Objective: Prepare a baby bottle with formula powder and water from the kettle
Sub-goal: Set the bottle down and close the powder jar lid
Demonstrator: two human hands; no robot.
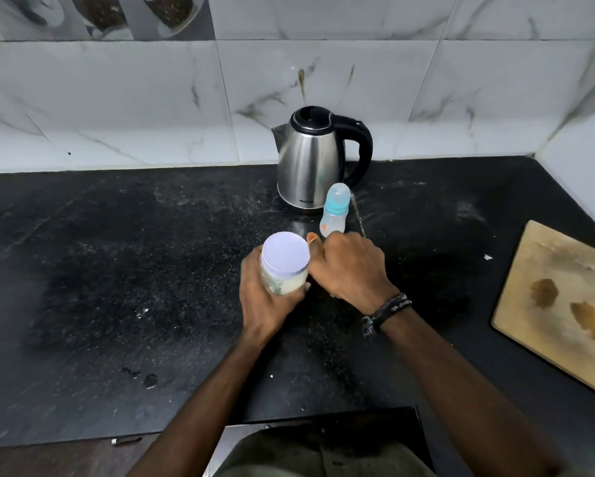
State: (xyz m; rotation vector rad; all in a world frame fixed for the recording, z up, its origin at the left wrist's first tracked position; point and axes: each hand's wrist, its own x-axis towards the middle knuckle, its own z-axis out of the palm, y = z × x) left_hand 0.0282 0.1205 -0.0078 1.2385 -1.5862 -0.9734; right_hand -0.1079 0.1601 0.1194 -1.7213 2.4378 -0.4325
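Observation:
A clear jar of pale formula powder (pixel 284 282) with a white lid (pixel 285 252) is gripped from the left and below by my left hand (pixel 265 297), over the black counter. My right hand (pixel 351 266) rests against the jar's right side, thumb by the lid's edge, fingers curled. Just behind my right hand stands a small baby bottle (pixel 334 211) with a blue collar and a translucent cap, upright. A steel electric kettle (pixel 311 160) with black lid and handle stands behind the bottle near the wall, lid shut, handle to the right.
The black stone counter (pixel 117 270) is dusted with pale specks and has a few water drops near its front edge. A wooden cutting board (pixel 561 304) lies at the right edge. White marble tiles form the back wall and the right corner.

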